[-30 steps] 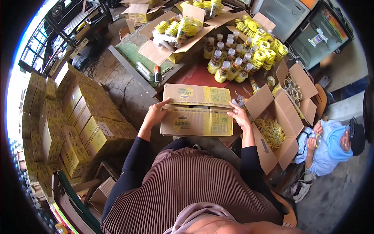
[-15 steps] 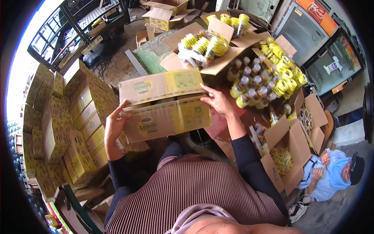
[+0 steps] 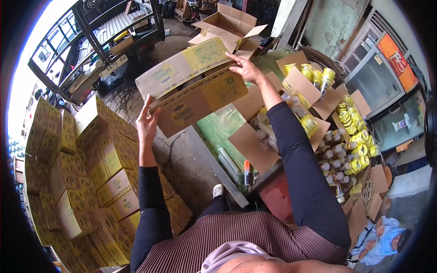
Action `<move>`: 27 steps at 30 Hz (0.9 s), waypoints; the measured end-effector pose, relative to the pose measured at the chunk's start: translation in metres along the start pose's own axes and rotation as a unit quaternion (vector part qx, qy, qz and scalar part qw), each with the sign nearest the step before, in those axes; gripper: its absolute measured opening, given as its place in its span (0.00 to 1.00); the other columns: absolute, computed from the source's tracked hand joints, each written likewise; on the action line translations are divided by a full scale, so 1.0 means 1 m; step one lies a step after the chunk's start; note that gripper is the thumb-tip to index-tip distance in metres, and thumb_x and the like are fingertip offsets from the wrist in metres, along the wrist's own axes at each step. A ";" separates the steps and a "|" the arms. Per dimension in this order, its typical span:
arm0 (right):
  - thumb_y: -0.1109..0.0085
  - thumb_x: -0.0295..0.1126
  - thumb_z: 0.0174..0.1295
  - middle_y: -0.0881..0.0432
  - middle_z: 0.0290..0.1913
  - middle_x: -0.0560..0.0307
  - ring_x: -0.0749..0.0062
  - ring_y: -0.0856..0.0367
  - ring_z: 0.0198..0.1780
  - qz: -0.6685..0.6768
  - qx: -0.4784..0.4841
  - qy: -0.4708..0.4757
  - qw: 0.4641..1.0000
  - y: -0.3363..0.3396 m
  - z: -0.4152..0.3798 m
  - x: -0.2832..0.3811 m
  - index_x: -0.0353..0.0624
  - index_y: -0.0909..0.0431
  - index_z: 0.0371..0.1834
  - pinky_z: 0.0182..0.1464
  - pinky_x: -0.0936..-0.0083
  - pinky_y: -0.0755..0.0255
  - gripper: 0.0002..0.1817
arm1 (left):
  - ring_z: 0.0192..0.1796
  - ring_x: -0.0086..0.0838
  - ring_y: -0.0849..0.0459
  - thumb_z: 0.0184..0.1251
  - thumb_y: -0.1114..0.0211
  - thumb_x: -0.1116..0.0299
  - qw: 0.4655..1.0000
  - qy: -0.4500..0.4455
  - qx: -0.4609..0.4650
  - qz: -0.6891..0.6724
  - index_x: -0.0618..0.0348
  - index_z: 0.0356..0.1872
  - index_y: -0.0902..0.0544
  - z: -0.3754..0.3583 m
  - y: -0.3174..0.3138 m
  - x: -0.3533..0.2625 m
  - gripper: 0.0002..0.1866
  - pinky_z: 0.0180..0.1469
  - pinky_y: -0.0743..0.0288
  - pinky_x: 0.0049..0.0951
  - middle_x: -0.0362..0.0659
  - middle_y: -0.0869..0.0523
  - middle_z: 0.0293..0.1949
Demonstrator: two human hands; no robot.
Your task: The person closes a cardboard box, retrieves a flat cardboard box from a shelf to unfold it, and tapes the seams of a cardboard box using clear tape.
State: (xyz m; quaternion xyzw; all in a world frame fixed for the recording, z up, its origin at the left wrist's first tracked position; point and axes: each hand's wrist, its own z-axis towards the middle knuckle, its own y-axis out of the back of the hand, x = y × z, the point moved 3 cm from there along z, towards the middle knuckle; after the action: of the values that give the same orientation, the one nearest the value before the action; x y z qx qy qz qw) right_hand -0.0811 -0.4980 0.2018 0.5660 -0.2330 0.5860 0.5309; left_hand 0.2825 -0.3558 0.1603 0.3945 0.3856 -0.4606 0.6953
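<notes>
Above the near left corner of the green table (image 3: 218, 129), the left hand (image 3: 148, 122) and right hand (image 3: 246, 69) grip opposite ends of a tilted carton (image 3: 191, 91), fingers spread

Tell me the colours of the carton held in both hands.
Brown carton with yellow and green print, best seen in the head view.
</notes>
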 end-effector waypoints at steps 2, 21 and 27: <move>0.46 0.23 0.65 0.28 0.62 0.55 0.75 0.27 0.57 0.009 0.016 -0.015 1.000 0.009 0.034 -0.032 0.52 0.41 0.72 0.61 0.77 0.34 0.31 | 0.62 0.25 0.27 0.62 0.33 0.67 1.000 0.019 0.001 0.020 0.55 0.65 0.30 0.029 -0.017 0.025 0.29 0.61 0.31 0.26 0.45 0.25 0.62; 0.34 0.31 0.50 0.35 0.68 0.43 0.57 0.36 0.69 -0.031 -0.009 -0.190 0.981 0.041 0.071 -0.232 0.46 0.49 0.74 0.67 0.68 0.41 0.47 | 0.54 0.51 0.20 0.61 0.37 0.50 0.959 0.182 0.115 0.183 0.43 0.69 0.37 0.040 -0.127 0.158 0.35 0.55 0.25 0.42 0.55 0.20 0.54; 0.31 0.52 0.50 0.37 0.67 0.34 0.54 0.37 0.69 -0.151 -0.017 -0.248 0.957 0.065 0.055 -0.207 0.41 0.56 0.74 0.67 0.66 0.41 0.55 | 0.61 0.50 0.26 0.56 0.32 0.46 0.956 0.187 0.106 0.200 0.40 0.74 0.50 0.046 -0.125 0.142 0.48 0.59 0.27 0.40 0.60 0.33 0.65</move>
State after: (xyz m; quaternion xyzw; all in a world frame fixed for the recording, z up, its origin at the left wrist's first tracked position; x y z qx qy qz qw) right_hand -0.1583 -0.6412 0.0487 0.7131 -0.2796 0.3362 0.5480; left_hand 0.2118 -0.4787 0.0263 0.6142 0.3708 -0.2687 0.6427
